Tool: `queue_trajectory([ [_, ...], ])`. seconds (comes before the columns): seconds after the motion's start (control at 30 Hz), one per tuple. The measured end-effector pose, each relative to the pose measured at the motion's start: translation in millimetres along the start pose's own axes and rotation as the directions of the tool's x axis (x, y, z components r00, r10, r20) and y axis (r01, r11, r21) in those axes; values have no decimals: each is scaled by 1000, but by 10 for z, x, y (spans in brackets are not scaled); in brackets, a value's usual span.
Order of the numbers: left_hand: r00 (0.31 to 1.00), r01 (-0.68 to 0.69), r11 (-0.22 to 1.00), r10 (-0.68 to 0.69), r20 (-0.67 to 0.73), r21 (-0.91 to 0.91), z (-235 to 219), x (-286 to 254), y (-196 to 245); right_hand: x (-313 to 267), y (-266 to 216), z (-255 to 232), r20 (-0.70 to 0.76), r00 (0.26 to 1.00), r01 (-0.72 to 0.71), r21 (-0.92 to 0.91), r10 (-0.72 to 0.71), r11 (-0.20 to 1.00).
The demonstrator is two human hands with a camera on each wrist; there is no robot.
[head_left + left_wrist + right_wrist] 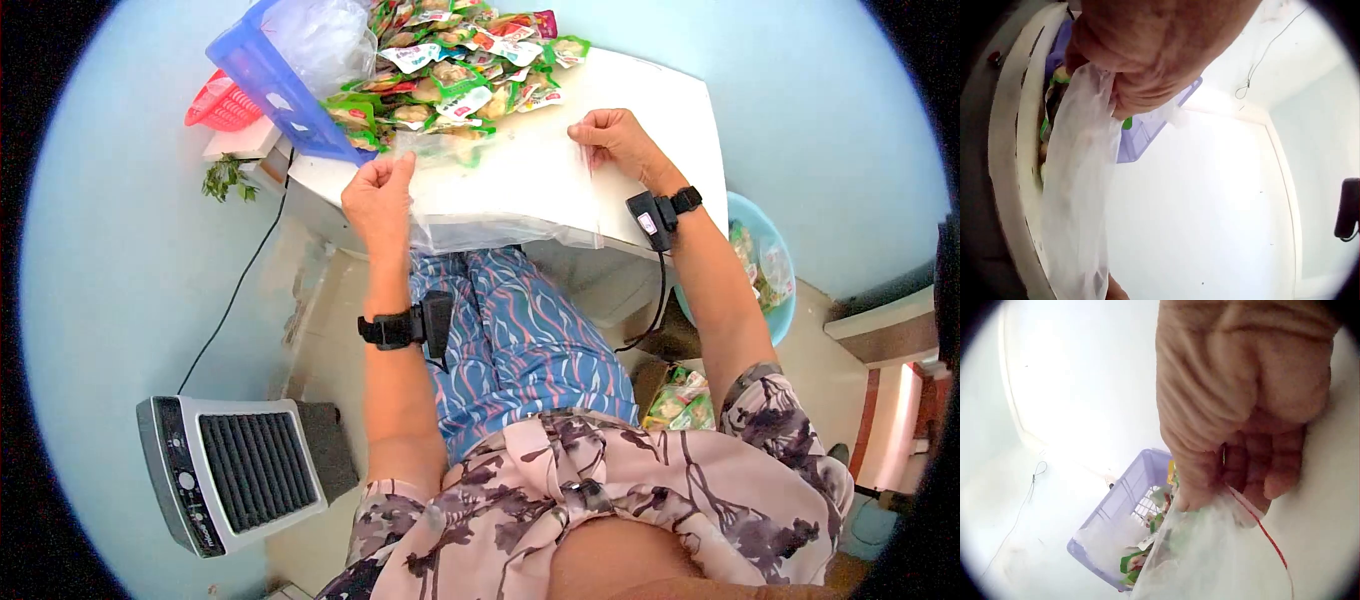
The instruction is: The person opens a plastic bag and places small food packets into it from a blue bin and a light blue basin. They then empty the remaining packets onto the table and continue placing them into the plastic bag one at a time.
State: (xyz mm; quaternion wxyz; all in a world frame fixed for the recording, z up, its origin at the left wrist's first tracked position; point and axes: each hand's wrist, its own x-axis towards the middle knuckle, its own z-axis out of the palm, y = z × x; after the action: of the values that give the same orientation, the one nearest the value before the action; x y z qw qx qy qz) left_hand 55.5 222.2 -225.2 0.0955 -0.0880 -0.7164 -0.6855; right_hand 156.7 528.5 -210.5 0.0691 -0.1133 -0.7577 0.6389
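A clear plastic bag (500, 228) is stretched between both hands over the front edge of the white table (650, 90). My left hand (380, 195) pinches one upper corner of it between thumb and fingers. At the opposite corner my right hand (625, 145) pinches the film, and a thin red strip (1266, 534) runs along the bag's edge there. In the left wrist view the bag (1079, 187) hangs down as a pale, wrinkled sheet. Beyond the hands lies a heap of small green and red food packets (450, 85).
A blue-purple plastic basket (290, 90) holding clear plastic bags (325, 45) stands at the table's left, with a red basket (225, 105) beyond it. On the floor are a light blue tub (785, 315) with packets, and a grey air cooler (240, 470).
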Motion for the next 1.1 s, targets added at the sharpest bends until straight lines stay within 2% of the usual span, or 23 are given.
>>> queue_trajectory([
  [0.17, 997, -64, 984, 69, -29, 168, -9, 150, -60, 24, 24, 15, 6, 1000, 4, -16, -4, 1000],
  [0.3, 995, -70, 983, 82, -62, 171, -19, 80, -153, 8, 48, 26, -8, 1000, 25, -38, -26, 999],
  [0.4, 979, -118, 909, 174, -107, 400, -27, -91, -53, -28, 27, 43, -32, 998, 52, -67, -54, 996],
  [0.5, 985, -125, 821, 169, -27, 557, -72, -178, -181, 38, 108, 14, -54, 998, 33, -32, -34, 999],
  [0.6, 993, -96, 806, 115, 5, 584, -98, -264, -233, 50, 124, 14, -65, 997, 42, -24, -44, 999],
  [0.7, 996, -26, 944, -2, 84, 328, -145, -236, -467, 58, 142, 11, -51, 998, 45, -14, -45, 999],
  [0.8, 998, 41, 969, -53, 44, 242, -141, -268, -387, 58, 133, -8, -31, 999, 41, -35, -42, 999],
  [0.9, 999, -49, 958, 50, 1, 283, -180, -298, -306, 35, 87, -7, 9, 1000, 3, -10, -3, 1000],
  [1.1, 997, -33, 891, 62, -49, 453, -226, -295, -299, -12, 18, 22, 57, 998, 11, -18, -10, 1000],
])
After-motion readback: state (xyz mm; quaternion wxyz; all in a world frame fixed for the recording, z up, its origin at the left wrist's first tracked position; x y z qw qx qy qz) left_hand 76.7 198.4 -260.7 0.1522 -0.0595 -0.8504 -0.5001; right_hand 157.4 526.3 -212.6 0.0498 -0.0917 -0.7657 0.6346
